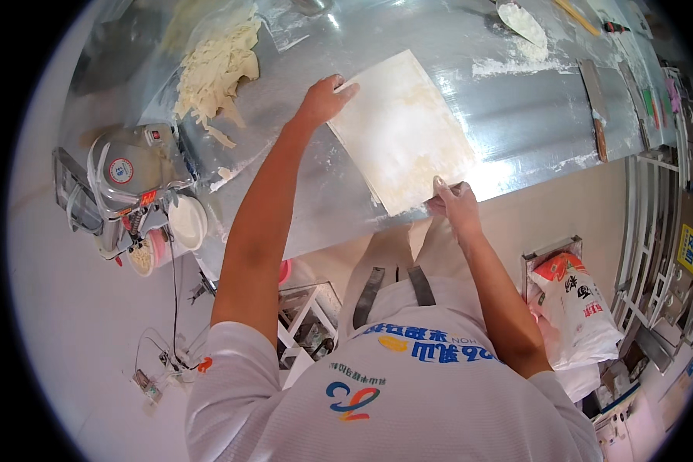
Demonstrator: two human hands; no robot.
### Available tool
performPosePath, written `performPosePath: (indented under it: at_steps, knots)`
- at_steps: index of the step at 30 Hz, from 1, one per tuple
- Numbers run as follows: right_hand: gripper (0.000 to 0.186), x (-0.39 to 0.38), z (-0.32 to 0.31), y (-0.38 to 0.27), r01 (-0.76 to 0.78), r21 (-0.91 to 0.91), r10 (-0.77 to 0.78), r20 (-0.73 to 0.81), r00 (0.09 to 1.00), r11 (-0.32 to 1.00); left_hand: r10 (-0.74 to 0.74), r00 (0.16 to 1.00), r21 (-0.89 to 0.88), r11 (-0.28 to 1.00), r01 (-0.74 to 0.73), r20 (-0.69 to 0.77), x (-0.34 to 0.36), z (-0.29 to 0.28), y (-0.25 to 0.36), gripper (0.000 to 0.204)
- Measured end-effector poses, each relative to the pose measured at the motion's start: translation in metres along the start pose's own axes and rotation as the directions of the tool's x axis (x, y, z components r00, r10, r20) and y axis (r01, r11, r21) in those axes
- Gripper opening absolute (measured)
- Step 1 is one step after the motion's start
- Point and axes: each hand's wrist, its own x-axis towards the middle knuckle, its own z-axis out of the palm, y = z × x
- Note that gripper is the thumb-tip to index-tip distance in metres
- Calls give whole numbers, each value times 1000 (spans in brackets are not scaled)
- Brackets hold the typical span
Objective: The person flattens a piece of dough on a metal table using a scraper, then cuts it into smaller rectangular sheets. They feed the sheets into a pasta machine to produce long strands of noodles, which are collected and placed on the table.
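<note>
A pale, flour-dusted rectangular dough sheet point(400, 131) lies at a slant over the metal table, its left edge looking layered. At its far left corner my left hand point(327, 102) grips the edge, thumb on top. My right hand point(456, 206) pinches the near edge by the table's front, with the thumb above and the curled fingers partly hidden. Crumpled dough scraps point(219, 73) are heaped to the left of my left hand.
The metal table point(516, 146) bears a knife with a wooden handle point(594, 108) and a scoop of white flour point(522, 23) on the right. A machine point(135, 165) and a white tub point(187, 222) stand at the left. A flour sack point(581, 308) sits below, right.
</note>
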Motion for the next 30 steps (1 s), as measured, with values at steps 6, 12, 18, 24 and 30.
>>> performPosePath:
  at_steps: [6,12,18,24,30]
  knots:
    - [38,16,10,0,38,86,-35,-33,999,996,-106,984,3,994,106,142,-1,-15,17,68]
    - [34,48,-15,-39,177,-343,-175,36,984,923,-182,980,-107,979,173,-79,-47,2,-1,45]
    - [44,104,-17,-111,376,-718,-295,243,924,586,-487,817,-287,867,408,-310,-124,35,-3,39]
    - [38,121,-7,-141,499,-803,-368,379,849,326,-637,602,-444,770,459,-481,-160,61,20,36]
    - [37,121,-21,-99,496,-755,-310,393,866,428,-688,606,-328,725,606,-400,-162,49,13,41]
